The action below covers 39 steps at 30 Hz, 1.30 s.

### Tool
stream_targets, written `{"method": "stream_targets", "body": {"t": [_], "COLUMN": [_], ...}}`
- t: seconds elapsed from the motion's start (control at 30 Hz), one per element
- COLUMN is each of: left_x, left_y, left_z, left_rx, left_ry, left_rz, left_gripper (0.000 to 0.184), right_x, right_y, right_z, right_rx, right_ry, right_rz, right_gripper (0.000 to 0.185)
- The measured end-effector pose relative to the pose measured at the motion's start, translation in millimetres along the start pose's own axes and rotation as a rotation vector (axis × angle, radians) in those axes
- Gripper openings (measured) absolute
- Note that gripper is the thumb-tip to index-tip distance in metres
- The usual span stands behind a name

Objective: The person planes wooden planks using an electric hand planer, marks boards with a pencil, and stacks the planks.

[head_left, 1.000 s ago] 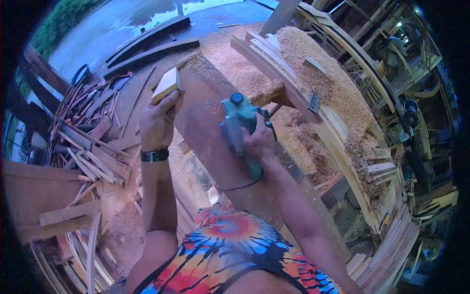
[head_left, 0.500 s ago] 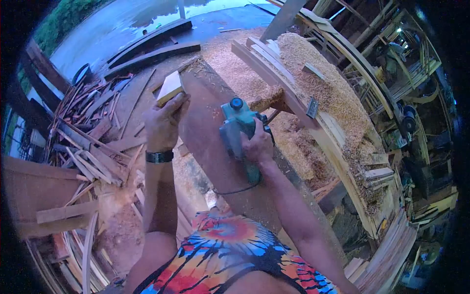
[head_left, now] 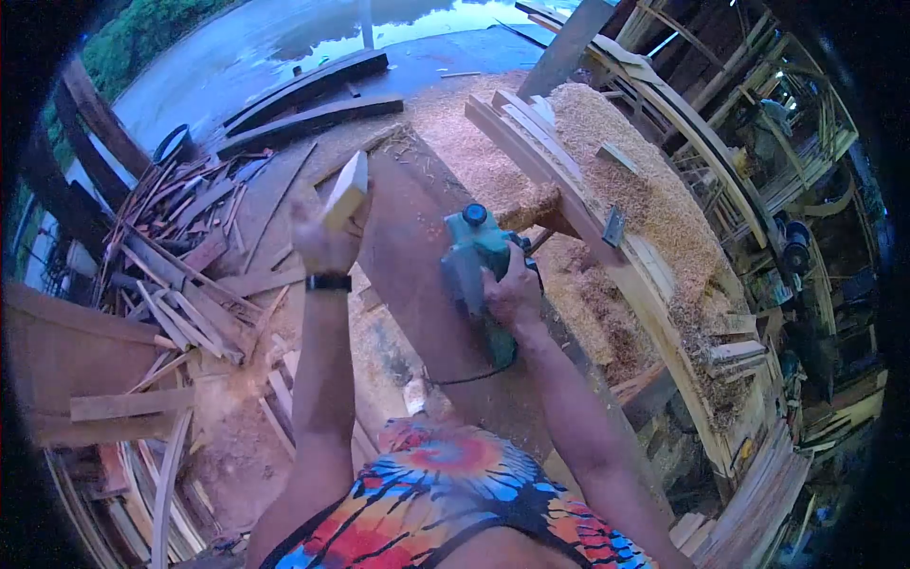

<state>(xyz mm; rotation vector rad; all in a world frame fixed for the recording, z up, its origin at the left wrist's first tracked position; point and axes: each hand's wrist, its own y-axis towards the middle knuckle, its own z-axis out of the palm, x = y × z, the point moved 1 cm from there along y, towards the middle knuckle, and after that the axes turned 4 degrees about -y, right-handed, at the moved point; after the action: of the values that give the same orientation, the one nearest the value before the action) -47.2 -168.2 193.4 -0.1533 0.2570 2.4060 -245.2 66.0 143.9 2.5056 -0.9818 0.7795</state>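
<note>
Head view: the person's right hand (head_left: pixel 517 294) is wrapped around the handle of a green power tool (head_left: pixel 479 242), which appears to rest on a brown bench (head_left: pixel 403 247). Left of the tool and well apart from it, the left hand (head_left: pixel 327 245) grasps the lower end of a pale wood block (head_left: pixel 348 190); that hand is blurred, so exact finger placement cannot be told. A dark cord (head_left: pixel 460 381) curves around the tool's near end, between it and the person's body. Right of the tool runs a long beam (head_left: pixel 630 275), with a heap of wood shavings (head_left: pixel 678 209) beyond it.

The likeliest trouble seems to be the cord: lying so near the tool, it could snag or be caught underneath if the tool were pulled back. With one hand on each object, the block could also twist loose from a one-sided grasp if knocked. Whether the tool is running cannot be told; if it were, bare fingers near its underside would risk a cut.
</note>
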Motion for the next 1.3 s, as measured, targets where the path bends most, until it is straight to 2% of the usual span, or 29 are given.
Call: {"method": "stream_targets", "body": {"t": [0.03,0.07,0.17,0.2,0.27,0.33,0.47,0.5,0.6,0.63,0.73,0.83,0.93,0.97,1.17,1.27,1.3], "left_x": [-3.0,-22.7,-7.0,0.3,7.3,15.5,14.5,11.7,0.9,1.7,-1.3,1.3,1.0,3.5,11.0,12.3,12.8], "left_y": [15.9,39.6,45.4,44.7,40.8,19.6,0.7,9.0,11.0,18.9,22.4,19.6,17.4,20.6,15.9,18.1,24.6], "left_z": [-29.2,-100.1,-124.5,-129.4,-172.1,-151.2,-104.7,-107.7,-43.2,-46.4,-40.4,-27.7,-31.9,-40.4,-39.6,-52.2,-74.3], "left_rx": [-0.073,0.038,-0.407,-0.603,-0.590,-0.575,-0.495,-0.389,-0.388,-0.290,-0.321,-0.214,-0.225,-0.182,-0.226,-0.408,-0.476], "left_ry": [-0.057,0.172,0.789,0.744,0.619,0.603,0.636,0.591,0.953,0.793,0.983,1.021,1.098,1.055,1.079,0.993,1.071], "left_rz": [-0.020,-0.090,-0.158,-0.189,-0.281,-0.228,-0.126,-0.046,0.008,0.075,0.143,0.220,0.158,0.196,0.170,0.096,0.185], "left_gripper": [0.084,0.072,0.050,0.039,0.033,0.031,0.029,0.028,0.038,0.038,0.041,0.045,0.048,0.046,0.042,0.039,0.047], "right_x": [-3.6,-3.9,-5.3,-5.3,-3.8,-5.1,3.8,15.7,10.9,7.9,9.3,15.6,11.6,9.6,2.2,5.5,9.0], "right_y": [1.5,1.5,1.3,0.7,2.5,-0.2,-1.2,-3.9,-2.0,-0.6,-2.7,-5.1,-2.8,-2.4,-2.5,-3.4,-4.3], "right_z": [3.3,4.4,3.9,4.5,3.7,5.0,-3.8,-15.4,-9.3,-7.6,-7.9,-11.8,-9.3,-8.0,-1.2,-3.7,-6.2], "right_rx": [-0.009,-0.009,-0.019,-0.029,-0.049,-0.061,0.000,0.022,0.041,0.035,-0.007,-0.004,-0.015,-0.010,-0.056,-0.058,-0.050], "right_ry": [-0.007,0.010,0.021,0.005,0.004,0.034,0.022,0.016,0.039,0.053,0.059,0.011,0.044,0.041,0.044,0.007,-0.013], "right_rz": [-0.013,-0.020,-0.030,-0.025,-0.039,-0.064,0.025,0.062,0.063,0.046,0.006,0.030,0.001,0.012,-0.024,-0.002,0.018], "right_gripper": [0.066,0.066,0.066,0.066,0.066,0.066,0.065,0.063,0.062,0.062,0.062,0.062,0.061,0.061,0.060,0.057,0.056]}}
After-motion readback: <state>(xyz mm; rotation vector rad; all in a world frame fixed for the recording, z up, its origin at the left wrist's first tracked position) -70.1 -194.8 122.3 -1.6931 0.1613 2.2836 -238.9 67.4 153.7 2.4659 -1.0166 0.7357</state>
